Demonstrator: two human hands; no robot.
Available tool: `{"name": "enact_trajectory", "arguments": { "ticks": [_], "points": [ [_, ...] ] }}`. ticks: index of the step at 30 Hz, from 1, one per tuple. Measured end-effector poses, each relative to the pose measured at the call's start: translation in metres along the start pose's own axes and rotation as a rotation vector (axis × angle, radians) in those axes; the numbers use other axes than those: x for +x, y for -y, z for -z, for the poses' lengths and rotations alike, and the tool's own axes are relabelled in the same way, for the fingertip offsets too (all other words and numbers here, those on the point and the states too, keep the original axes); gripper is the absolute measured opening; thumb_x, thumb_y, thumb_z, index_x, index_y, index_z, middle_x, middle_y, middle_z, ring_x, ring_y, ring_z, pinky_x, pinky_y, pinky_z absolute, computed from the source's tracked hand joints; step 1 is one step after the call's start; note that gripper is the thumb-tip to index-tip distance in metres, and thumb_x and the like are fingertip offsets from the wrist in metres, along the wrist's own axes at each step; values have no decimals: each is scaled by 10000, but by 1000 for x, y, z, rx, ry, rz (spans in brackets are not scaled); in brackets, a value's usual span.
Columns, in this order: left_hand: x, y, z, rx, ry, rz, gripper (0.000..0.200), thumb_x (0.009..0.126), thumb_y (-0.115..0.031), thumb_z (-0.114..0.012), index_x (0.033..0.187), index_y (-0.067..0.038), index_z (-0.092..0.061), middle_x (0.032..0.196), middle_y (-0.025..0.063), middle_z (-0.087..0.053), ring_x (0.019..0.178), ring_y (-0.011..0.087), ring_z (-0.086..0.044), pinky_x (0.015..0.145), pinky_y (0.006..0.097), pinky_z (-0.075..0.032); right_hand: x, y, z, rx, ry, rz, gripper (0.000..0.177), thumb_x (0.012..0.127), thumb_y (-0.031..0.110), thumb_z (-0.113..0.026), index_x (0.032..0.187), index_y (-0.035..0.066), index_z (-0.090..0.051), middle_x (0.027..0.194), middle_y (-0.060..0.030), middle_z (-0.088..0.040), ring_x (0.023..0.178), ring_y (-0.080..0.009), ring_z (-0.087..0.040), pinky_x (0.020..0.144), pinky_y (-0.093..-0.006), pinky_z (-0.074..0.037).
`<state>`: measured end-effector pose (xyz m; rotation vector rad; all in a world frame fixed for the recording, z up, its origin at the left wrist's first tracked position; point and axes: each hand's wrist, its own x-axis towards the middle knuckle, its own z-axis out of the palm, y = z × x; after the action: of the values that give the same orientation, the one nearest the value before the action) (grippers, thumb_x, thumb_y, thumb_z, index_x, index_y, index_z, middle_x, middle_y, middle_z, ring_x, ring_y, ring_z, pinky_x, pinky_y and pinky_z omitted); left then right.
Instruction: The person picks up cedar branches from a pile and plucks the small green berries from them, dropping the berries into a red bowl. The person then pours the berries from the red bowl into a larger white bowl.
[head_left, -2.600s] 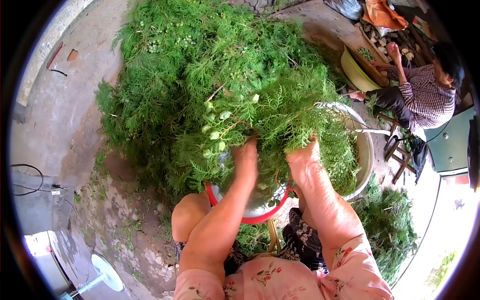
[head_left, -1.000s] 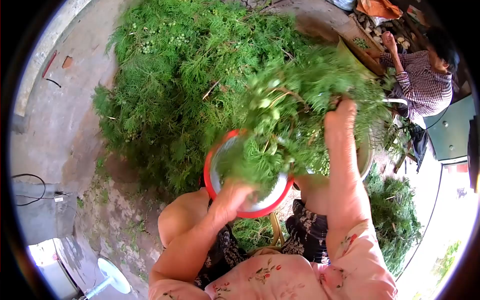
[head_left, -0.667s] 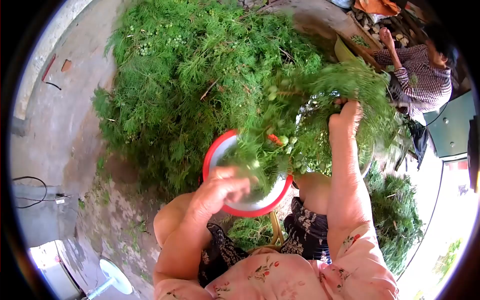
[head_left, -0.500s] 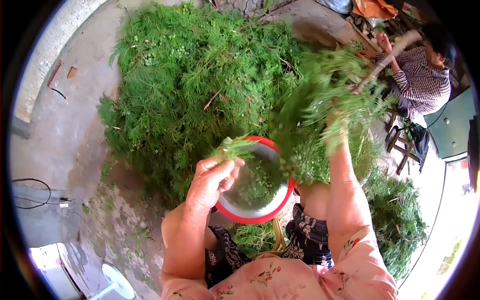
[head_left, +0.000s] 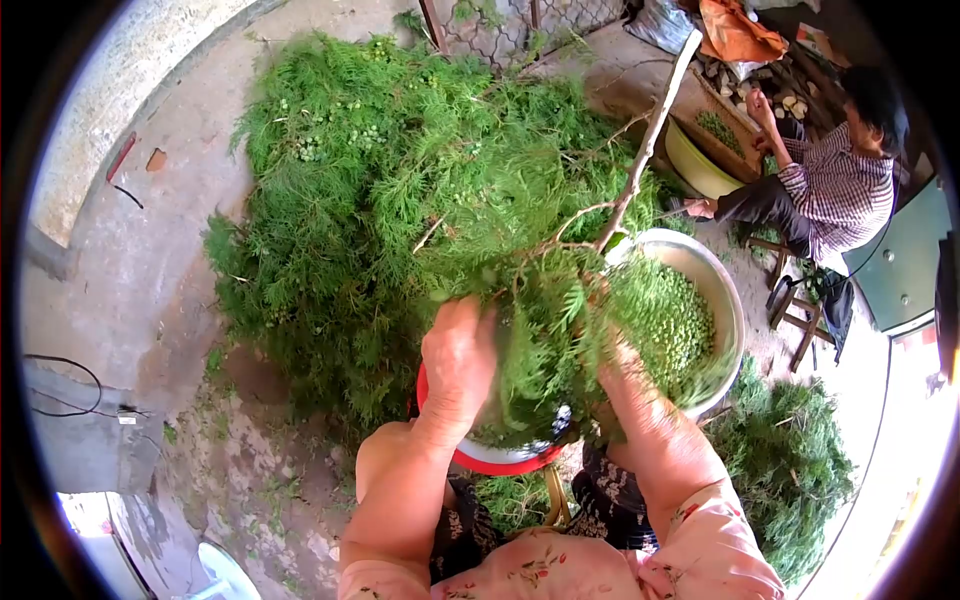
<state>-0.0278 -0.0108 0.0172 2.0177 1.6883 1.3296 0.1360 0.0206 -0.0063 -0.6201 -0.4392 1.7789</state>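
A leafy cypress branch (head_left: pixel 545 335) with a long bare stem hangs over a red-rimmed basin (head_left: pixel 508 466), hiding most of the basin's inside. My right hand (head_left: pixel 618 358) is closed round the branch, its fingers largely covered by blurred foliage. At the left side of the same foliage, my left hand (head_left: pixel 460 352) is curled with its fingertips among the leaves. The bare stem points up and right, away from me. Just right of my right hand stands a metal basin (head_left: pixel 736 300) containing many small green cones (head_left: pixel 672 318).
A large heap of cypress branches (head_left: pixel 330 220) lies ahead and left; a smaller pile (head_left: pixel 790 450) is at right. Another person (head_left: pixel 850 190) sits at upper right beside a yellow-green tub (head_left: pixel 690 165) and a tray (head_left: pixel 735 120). A white fan (head_left: pixel 225 575) stands lower left.
My right hand has brought the branch leftward over the red-rimmed basin, uncovering the metal basin. My left hand, earlier pinching a small sprig, has moved right into the branch's foliage.
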Motion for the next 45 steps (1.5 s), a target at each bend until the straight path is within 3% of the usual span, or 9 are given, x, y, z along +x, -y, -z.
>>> {"name": "enact_trajectory", "arguments": {
  "ticks": [3, 6, 13, 19, 26, 32, 37, 39, 45],
  "points": [
    [-2, 1, -3, 12, 126, 144, 107, 716, -12, -556, 813, -45, -528, 728, 158, -543, 624, 357, -561, 519, 424, -456, -6, -7, -8, -2, 32, -37, 287, 894, 213, -510, 1142, 69, -500, 1047, -85, -568, 904, -175, -561, 756, -327, -488],
    [-3, -7, 2, 159, 178, -47, 176, 649, 32, -521, 815, -24, -523, 745, 156, -533, 670, 346, -559, 531, 425, -445, -14, -11, -9, 13, 51, -45, 294, 897, 213, -503, 1150, 64, -494, 1061, -89, -565, 917, -177, -558, 757, -331, -490],
    [-8, -4, 0, -46, 189, -18, 177, 638, 12, -521, 813, -8, -516, 769, 166, -537, 690, 364, -543, 529, 447, -403, -13, -20, 1, 131, 99, -8, 312, 903, 212, -489, 1169, 50, -480, 1093, -99, -556, 947, -183, -552, 762, -342, -494],
    [-10, -16, -8, -579, 214, 409, 35, 761, -2, -496, 735, 1, -473, 621, 155, -483, 565, 301, -485, 508, 384, -359, -25, -16, -20, -204, -114, 55, 353, 864, 223, -581, 1156, 47, -493, 983, -61, -582, 876, -151, -565, 727, -293, -509],
    [-13, -18, -1, -683, 166, 424, 64, 809, -29, -518, 771, 22, -512, 591, 76, -457, 552, 122, -419, 507, 297, -349, -39, -7, -25, 374, -154, -107, 385, 896, 194, -527, 1246, 56, -448, 1199, -102, -525, 1061, -191, -523, 891, -305, -459],
    [-12, -15, 1, -877, 259, 553, 52, 800, -30, -545, 768, 9, -530, 585, 56, -454, 542, 128, -415, 507, 280, -349, -36, -8, -19, -233, -64, 28, 492, 821, 345, -635, 1208, 78, -491, 1211, -91, -522, 1090, -200, -507, 945, -348, -411],
    [-14, -16, -9, -580, 94, 314, 105, 758, -28, -617, 743, 1, -518, 582, 86, -472, 534, 149, -440, 520, 298, -365, -32, -5, -20, -577, -219, -88, 611, 717, 429, -722, 1180, 87, -519, 1200, -79, -533, 1069, -206, -512, 912, -355, -417],
    [-11, -13, -8, -506, 95, 284, 121, 747, -25, -633, 736, -2, -515, 592, 106, -489, 526, 171, -449, 510, 302, -365, -29, -15, -6, -228, 19, 32, 590, 733, 413, -710, 1185, 90, -511, 1179, -79, -539, 1049, -211, -517, 907, -360, -418],
    [-13, -15, -12, -428, 170, 248, 124, 739, -40, -643, 756, -22, -522, 664, 152, -537, 595, 300, -532, 504, 344, -400, -32, -10, -4, -142, -108, -39, 409, 825, 255, -638, 1163, 63, -511, 1116, -79, -568, 974, -172, -552, 816, -296, -474]
  ]
}}
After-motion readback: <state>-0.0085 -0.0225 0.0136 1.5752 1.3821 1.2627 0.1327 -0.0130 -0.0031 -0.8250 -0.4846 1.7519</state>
